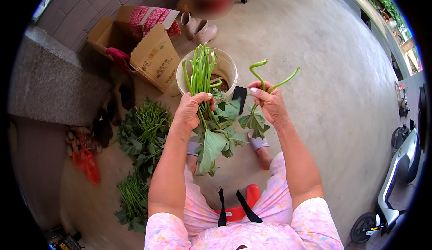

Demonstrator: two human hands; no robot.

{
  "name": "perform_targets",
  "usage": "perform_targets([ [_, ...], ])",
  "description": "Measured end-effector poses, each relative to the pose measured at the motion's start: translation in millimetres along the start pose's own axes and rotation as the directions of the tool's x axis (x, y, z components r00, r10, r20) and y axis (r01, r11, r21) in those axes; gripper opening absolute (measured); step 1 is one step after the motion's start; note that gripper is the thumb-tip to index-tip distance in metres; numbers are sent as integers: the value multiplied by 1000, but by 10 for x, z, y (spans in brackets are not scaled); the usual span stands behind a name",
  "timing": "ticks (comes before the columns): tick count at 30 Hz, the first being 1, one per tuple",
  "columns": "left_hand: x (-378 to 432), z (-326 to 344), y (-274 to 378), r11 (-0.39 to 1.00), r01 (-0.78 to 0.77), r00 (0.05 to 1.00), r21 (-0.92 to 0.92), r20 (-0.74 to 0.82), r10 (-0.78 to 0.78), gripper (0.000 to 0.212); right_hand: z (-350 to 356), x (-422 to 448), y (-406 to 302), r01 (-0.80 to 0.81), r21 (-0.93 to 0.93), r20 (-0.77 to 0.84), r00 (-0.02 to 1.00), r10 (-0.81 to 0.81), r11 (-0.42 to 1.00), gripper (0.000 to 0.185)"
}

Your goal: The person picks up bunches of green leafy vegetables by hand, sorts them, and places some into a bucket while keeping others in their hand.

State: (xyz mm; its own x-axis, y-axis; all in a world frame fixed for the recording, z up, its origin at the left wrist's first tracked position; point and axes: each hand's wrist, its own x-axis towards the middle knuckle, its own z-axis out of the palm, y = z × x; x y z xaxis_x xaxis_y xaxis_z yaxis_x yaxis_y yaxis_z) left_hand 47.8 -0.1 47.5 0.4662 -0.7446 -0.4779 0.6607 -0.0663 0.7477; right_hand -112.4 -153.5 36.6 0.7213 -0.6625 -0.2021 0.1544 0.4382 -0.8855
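A bunch of long green leaf stems (201, 73) is gripped in my left hand (189, 110), cut ends upward and broad green leaves (213, 145) hanging below. Behind the stems stands a whitish bucket (232, 66) with some brown matter at its bottom. My right hand (271, 103) pinches a couple of loose stems (258, 73), one bent and one straighter, with a drooping leaf (255, 122) beneath. The two hands are apart. A dark phone-like slab (239, 98) lies on the floor beside the bucket.
Piles of leafy stems (145, 132) lie on the floor at left, near a red plastic bag (89, 165). An open cardboard box (155, 59) and pink boots (204, 30) stand beyond. A red stool (253, 196) shows between my legs; a scooter (388, 196) is at right.
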Motion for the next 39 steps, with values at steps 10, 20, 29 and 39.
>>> perform_targets([
  [10,58,161,-277,973,169,983,-155,93,-156,17,372,-53,371,18,34,213,977,-25,999,9],
  [20,-8,218,-234,974,173,984,-150,79,-162,17,226,63,333,38,214,-55,998,-27,976,4],
  [29,50,90,-228,982,133,991,-136,18,-132,15,9,157,271,-64,348,-85,991,99,935,4],
  [39,90,45,-225,985,111,990,-131,-75,-122,14,8,139,172,-132,435,-80,980,184,891,6],
])
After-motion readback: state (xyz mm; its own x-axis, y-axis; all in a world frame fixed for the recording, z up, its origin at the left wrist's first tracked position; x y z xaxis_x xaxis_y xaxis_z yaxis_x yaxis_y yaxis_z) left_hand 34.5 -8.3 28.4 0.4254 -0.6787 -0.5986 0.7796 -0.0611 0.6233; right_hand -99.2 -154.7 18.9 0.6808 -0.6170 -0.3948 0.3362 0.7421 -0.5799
